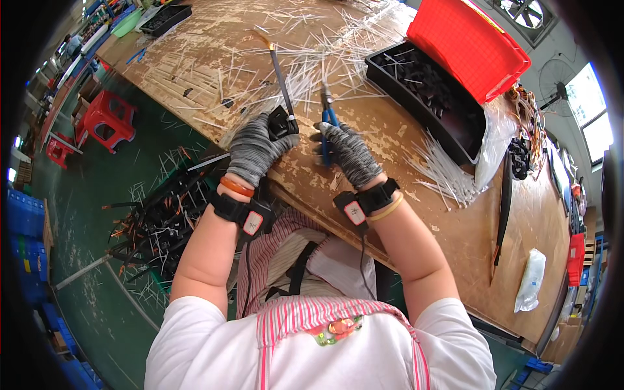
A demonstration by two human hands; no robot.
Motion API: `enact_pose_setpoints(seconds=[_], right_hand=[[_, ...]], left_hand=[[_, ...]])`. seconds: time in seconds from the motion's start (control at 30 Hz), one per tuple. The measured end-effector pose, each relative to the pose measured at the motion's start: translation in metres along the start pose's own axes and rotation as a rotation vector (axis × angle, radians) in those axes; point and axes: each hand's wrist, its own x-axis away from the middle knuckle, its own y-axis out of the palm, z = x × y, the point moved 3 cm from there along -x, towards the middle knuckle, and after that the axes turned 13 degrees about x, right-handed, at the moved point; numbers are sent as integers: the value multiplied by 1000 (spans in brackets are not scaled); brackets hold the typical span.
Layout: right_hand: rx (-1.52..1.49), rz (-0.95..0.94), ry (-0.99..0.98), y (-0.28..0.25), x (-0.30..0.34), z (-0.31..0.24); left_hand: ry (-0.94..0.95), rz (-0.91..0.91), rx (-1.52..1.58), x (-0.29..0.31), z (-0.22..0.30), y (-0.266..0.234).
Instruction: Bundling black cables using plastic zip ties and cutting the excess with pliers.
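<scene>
Both of my hands wear grey knitted gloves. In my left hand (255, 148) is a small black plastic part (280, 123), gripped at the table's near edge. A black sleeved cable (279, 75) runs up from this part and ends in bare orange wires. My right hand (351, 153) is closed round blue-handled pliers or cutters (329, 116), whose metal jaws point away from me. The tool stands a little to the right of the black part, apart from it. White cable ties (305, 71) lie scattered just beyond both hands.
A black bin (426, 97) of small black parts stands at the right, a red crate (471, 45) beside it. More cable ties (448, 172) are bunched on the worn wooden table (390, 140). Below left, a green crate holds black cabled parts (172, 231); red stools (107, 120) stand beyond.
</scene>
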Motion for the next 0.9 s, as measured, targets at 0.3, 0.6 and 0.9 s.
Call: enact_pose_setpoints(seconds=[0.3, 0.6, 0.9], right_hand=[[-390, -145, -270, 7, 5, 12], [-719, -335, -231, 2, 2, 28], [-449, -605, -256, 23, 27, 27]], left_hand=[[672, 67, -583, 41, 46, 6], [-305, -21, 853, 115, 14, 18], [-488, 172, 1078, 89, -22, 23]])
